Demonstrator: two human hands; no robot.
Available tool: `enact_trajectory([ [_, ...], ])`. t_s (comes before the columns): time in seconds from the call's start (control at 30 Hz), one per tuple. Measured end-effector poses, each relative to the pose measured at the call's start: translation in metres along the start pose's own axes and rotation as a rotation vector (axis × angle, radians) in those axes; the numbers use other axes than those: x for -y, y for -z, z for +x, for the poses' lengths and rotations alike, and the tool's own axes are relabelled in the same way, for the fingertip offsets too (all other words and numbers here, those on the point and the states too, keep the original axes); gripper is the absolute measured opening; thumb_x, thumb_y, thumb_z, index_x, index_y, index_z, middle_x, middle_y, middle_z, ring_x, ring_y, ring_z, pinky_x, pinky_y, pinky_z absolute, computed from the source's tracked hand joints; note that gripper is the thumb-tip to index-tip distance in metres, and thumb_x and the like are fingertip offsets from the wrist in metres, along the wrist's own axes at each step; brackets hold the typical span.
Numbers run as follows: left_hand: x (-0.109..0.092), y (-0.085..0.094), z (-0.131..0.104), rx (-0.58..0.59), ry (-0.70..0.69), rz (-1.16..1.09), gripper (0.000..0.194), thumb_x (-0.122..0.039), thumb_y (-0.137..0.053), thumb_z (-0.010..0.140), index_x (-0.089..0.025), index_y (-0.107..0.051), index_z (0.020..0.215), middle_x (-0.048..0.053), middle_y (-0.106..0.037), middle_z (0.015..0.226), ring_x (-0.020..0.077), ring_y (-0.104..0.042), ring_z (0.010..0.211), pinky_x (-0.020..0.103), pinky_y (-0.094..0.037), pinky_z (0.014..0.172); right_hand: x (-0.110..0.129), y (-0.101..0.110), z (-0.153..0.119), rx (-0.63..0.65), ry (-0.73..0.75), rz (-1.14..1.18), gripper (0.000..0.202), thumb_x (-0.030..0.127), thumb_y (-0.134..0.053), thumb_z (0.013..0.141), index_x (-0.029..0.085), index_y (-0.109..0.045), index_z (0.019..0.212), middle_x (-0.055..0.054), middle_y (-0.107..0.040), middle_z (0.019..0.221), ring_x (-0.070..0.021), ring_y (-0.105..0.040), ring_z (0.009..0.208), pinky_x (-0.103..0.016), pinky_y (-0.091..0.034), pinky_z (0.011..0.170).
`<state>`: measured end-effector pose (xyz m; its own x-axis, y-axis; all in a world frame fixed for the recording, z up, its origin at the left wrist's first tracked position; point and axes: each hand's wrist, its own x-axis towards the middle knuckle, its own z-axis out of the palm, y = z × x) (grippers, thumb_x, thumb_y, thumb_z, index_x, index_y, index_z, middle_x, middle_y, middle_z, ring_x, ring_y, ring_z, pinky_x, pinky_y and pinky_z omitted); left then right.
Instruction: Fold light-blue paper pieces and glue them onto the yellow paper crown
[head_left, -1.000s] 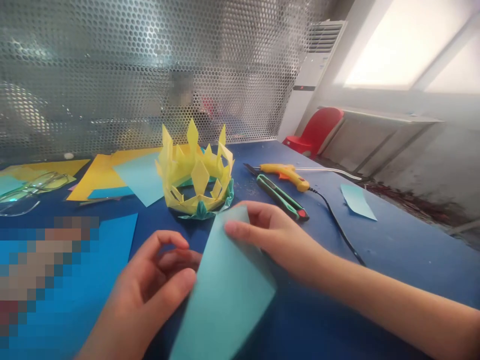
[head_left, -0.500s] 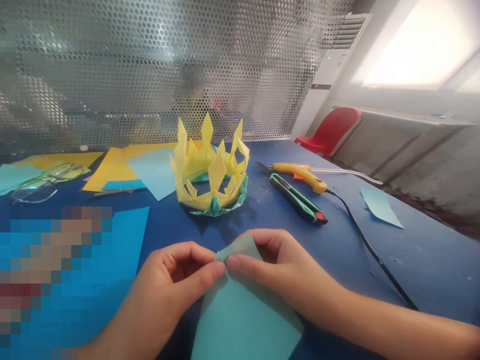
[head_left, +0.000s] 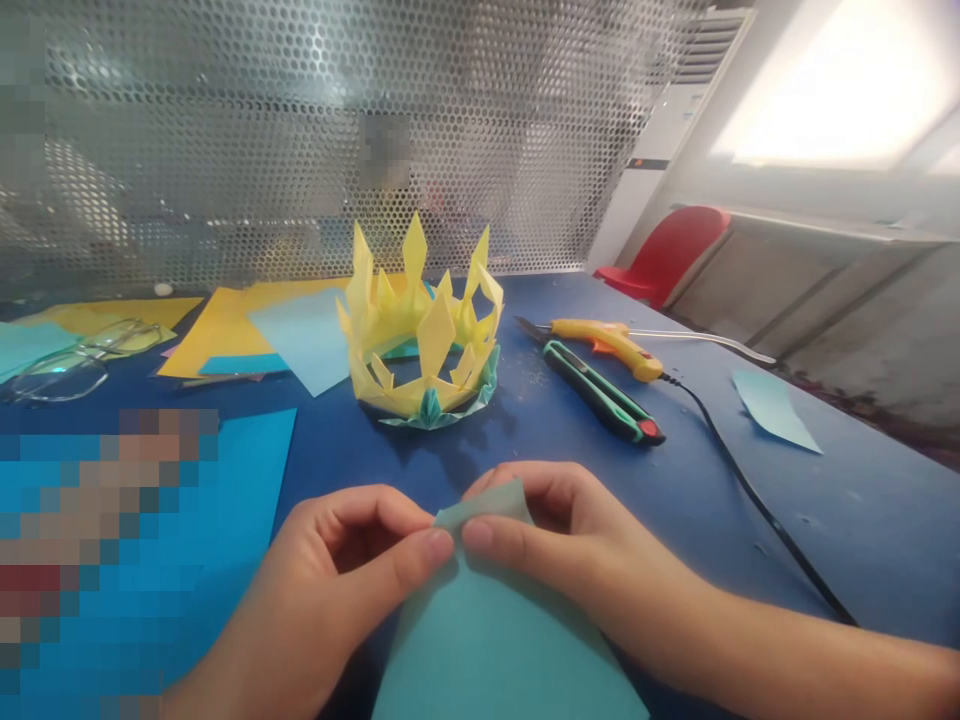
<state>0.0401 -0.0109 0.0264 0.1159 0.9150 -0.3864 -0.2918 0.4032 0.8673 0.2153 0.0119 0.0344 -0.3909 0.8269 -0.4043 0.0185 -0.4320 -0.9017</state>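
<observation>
A sheet of teal paper (head_left: 502, 640) lies between my hands, its upper edge pinched near the middle of the view. My left hand (head_left: 360, 560) grips the left corner of that edge between thumb and forefinger. Just beside it, my right hand (head_left: 562, 530) holds the same edge, thumb on the near face and fingers behind. Beyond them a yellow paper crown (head_left: 435, 335) stands upright on the table, with teal folded trim (head_left: 431, 410) along part of its base. The sheet's lower part runs out of the frame.
Right of the crown lie a green-and-black utility knife (head_left: 600, 390), a yellow glue gun (head_left: 611, 340) with a black cord (head_left: 750, 495), and a small light-blue paper (head_left: 776, 410). At left are glasses (head_left: 64, 375), coloured sheets (head_left: 217, 335) and a large blue sheet (head_left: 247, 500). A perforated metal panel (head_left: 300, 170) stands behind.
My right thumb has slid slightly right along the paper's edge, away from my left thumb. More of the sheet's lower part is now out of view. The camera view has shifted a little.
</observation>
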Motion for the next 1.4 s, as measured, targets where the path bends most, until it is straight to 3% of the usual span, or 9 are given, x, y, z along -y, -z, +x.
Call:
enact_trajectory([
  [0.4, 0.003, 0.004, 0.003, 0.020, -0.002, -0.029, 0.024, -0.032, -0.089, 0.058, -0.020, -0.069, 0.051, -0.004, -0.066, 0.056, 0.0065, -0.056, 0.054, 0.012, -0.046, 0.052, -0.001, -0.002, -0.001, -0.010, -0.018, 0.067, 0.041, 0.046, -0.088, 0.058, 0.015, -0.066, 0.072, 0.003, -0.063, 0.065, -0.0072, -0.055, 0.058, -0.017, -0.044, 0.052],
  [0.5, 0.003, 0.004, 0.002, 0.040, 0.028, -0.008, 0.020, -0.027, -0.091, 0.055, -0.021, -0.072, 0.060, -0.003, -0.071, 0.061, 0.0093, -0.062, 0.057, 0.015, -0.049, 0.053, -0.001, -0.002, 0.000, -0.038, -0.011, 0.067, 0.040, 0.044, -0.089, 0.055, 0.015, -0.067, 0.071, 0.003, -0.063, 0.063, -0.0070, -0.054, 0.056, -0.017, -0.043, 0.051],
  [0.63, 0.002, 0.003, 0.003, 0.003, -0.017, 0.076, 0.034, -0.016, -0.091, 0.050, -0.023, -0.071, 0.077, -0.003, -0.074, 0.067, 0.0118, -0.068, 0.064, 0.015, -0.052, 0.057, -0.001, -0.001, 0.001, -0.023, 0.032, 0.085, 0.033, 0.038, -0.089, 0.058, 0.016, -0.070, 0.072, 0.004, -0.065, 0.065, -0.0077, -0.056, 0.058, -0.017, -0.046, 0.053],
  [0.73, 0.002, 0.005, 0.005, -0.040, -0.042, 0.117, 0.042, -0.020, -0.091, 0.051, -0.023, -0.067, 0.086, -0.003, -0.072, 0.067, 0.0134, -0.067, 0.066, 0.018, -0.054, 0.058, -0.003, 0.001, 0.000, 0.031, 0.011, 0.055, 0.030, 0.035, -0.087, 0.062, 0.017, -0.072, 0.080, 0.000, -0.071, 0.075, -0.0123, -0.063, 0.068, -0.021, -0.051, 0.062],
  [0.93, 0.005, 0.010, 0.007, -0.030, -0.052, 0.143, 0.039, -0.031, -0.088, 0.061, -0.022, -0.061, 0.088, -0.003, -0.066, 0.072, 0.0118, -0.061, 0.068, 0.019, -0.053, 0.061, -0.003, 0.002, 0.001, 0.037, -0.010, 0.014, 0.029, 0.037, -0.087, 0.062, 0.016, -0.073, 0.077, 0.000, -0.070, 0.071, -0.0138, -0.065, 0.070, -0.022, -0.051, 0.064],
  [1.2, 0.002, 0.005, 0.004, 0.002, -0.034, 0.156, 0.046, -0.027, -0.088, 0.057, -0.023, -0.063, 0.095, -0.002, -0.071, 0.078, 0.0146, -0.067, 0.071, 0.020, -0.055, 0.061, -0.004, 0.001, 0.000, 0.017, -0.017, 0.047, 0.028, 0.035, -0.089, 0.059, 0.018, -0.076, 0.077, 0.000, -0.073, 0.075, -0.0111, -0.063, 0.066, -0.020, -0.050, 0.061],
  [1.4, 0.004, 0.004, 0.004, -0.058, -0.069, 0.152, 0.040, -0.030, -0.087, 0.058, -0.024, -0.064, 0.090, -0.003, -0.071, 0.075, 0.0151, -0.068, 0.072, 0.019, -0.055, 0.061, -0.003, 0.002, 0.002, 0.069, -0.016, 0.053, 0.029, 0.035, -0.088, 0.060, 0.017, -0.077, 0.080, 0.000, -0.072, 0.071, -0.0130, -0.065, 0.070, -0.021, -0.052, 0.066],
])
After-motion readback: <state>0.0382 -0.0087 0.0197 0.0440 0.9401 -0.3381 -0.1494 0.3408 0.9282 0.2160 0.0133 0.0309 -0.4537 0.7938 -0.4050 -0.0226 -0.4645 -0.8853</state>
